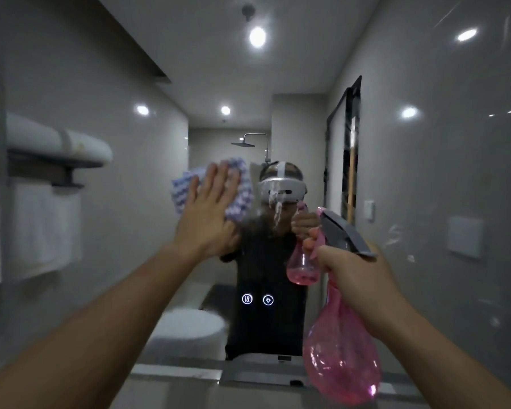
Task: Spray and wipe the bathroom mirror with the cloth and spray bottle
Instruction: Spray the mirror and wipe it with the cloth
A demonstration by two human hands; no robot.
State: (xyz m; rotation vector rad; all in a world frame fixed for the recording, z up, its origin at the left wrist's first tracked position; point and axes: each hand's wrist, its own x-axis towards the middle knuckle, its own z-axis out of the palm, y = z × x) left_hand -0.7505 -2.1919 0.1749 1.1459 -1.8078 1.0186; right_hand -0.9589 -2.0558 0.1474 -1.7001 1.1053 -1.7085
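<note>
The mirror (425, 178) fills the view ahead, above a counter edge (174, 376) at the bottom of the frame. The left hand (210, 211) lies flat against the glass, fingers spread wide and straight, pressing a blue-and-white checked cloth (239, 187) onto the surface at about head height. Nothing is gripped; the cloth is trapped between palm and glass. The right hand (357, 278) is closed around the neck of a pink spray bottle (341, 352), held clear of the mirror with the grey nozzle (341, 231) pointing toward it. One finger sits forward by the trigger; whether it is being squeezed cannot be told.

A run of white foam (278, 208) trails down the glass just to the right of the cloth. Fainter smears (394, 233) show well off to the right.

Judgement: spraying has been done at least once here and wiping is the step in hand. To do it well, the flat palm should carry the cloth sideways onto the foam run before it drips further, then work in overlapping passes from the top down, so liquid is collected rather than pushed about. Even pressure across the whole palm should limit streaks. The bottle is best kept low and away from the glass. The two lit touch icons (258, 299) lower on the mirror may respond to a wet cloth; that area calls for a light pass.
</note>
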